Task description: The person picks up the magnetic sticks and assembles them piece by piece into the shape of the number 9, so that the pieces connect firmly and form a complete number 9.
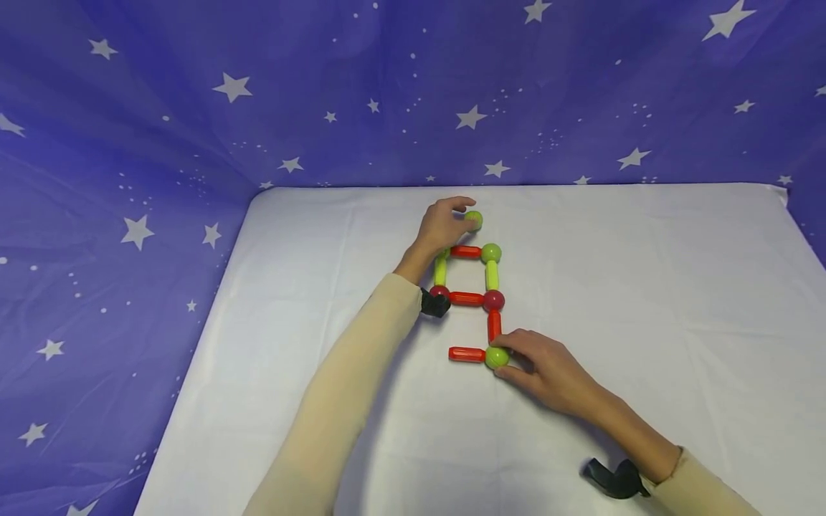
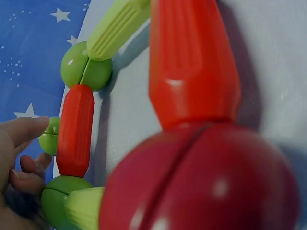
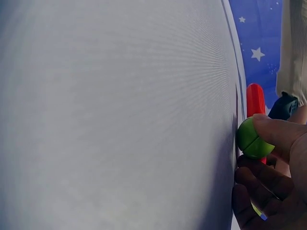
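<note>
A flat figure of ribbed rods and balls lies on the white cloth. Red rods (image 1: 466, 299), yellow-green rods (image 1: 492, 275), dark red balls (image 1: 493, 299) and a green corner ball (image 1: 491, 253) form a square, with more rods trailing toward me. Just beyond the square, my left hand (image 1: 442, 226) has its thumb and fingers around a separate green ball (image 1: 474, 218). At the near end, my right hand (image 1: 548, 369) pinches another green ball (image 1: 496, 357) between thumb and fingers. That ball joins an upright red rod (image 1: 494, 326) and a sideways red rod (image 1: 466, 355).
White cloth (image 1: 645, 301) covers the table under the figure. A blue curtain with stars (image 1: 387, 93) hangs behind and on the left. Dark wrist straps show on the left wrist (image 1: 435, 303) and right wrist (image 1: 616, 479). The left forearm (image 1: 348, 380) crosses the table's left side.
</note>
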Tool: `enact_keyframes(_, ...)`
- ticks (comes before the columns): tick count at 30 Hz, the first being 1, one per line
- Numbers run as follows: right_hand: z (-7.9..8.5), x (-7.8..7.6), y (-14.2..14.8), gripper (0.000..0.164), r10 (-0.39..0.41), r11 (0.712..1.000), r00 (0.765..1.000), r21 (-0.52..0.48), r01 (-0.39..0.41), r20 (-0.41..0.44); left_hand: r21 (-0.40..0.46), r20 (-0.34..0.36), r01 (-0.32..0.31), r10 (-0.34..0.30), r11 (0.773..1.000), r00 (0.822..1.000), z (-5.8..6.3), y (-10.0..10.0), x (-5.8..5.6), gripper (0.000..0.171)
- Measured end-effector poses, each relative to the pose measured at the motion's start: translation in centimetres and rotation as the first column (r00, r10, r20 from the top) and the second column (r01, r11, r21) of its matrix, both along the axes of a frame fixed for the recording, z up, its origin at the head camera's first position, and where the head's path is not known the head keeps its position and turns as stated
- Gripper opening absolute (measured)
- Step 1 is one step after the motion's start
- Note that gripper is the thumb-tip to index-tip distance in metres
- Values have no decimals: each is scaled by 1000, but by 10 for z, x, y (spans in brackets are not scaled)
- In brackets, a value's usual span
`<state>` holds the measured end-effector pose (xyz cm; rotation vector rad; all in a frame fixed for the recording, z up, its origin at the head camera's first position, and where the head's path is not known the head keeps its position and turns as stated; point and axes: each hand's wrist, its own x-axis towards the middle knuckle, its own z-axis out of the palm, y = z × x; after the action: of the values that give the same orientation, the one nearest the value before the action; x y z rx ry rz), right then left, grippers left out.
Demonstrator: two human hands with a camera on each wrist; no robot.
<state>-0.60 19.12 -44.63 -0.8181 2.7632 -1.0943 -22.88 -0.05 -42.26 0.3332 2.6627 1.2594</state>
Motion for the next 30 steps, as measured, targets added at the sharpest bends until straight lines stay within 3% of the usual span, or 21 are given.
enact_keyframes(5, -1, 0, 1, 39, -1, 1000, 1000, 12, 1, 17, -81, 9, 11, -11, 997, 1000, 0, 3, -1, 41)
enact_keyframes(15, 0, 0, 1, 38, -1, 1000, 999, 23, 0, 42, -113, 32, -3, 7, 994, 999, -5, 6, -1, 42)
enact_keyframes(30, 2, 0, 1, 38, 3, 1000, 999, 17, -4, 54, -45, 23, -23, 24, 999, 999, -12, 3, -2, 44)
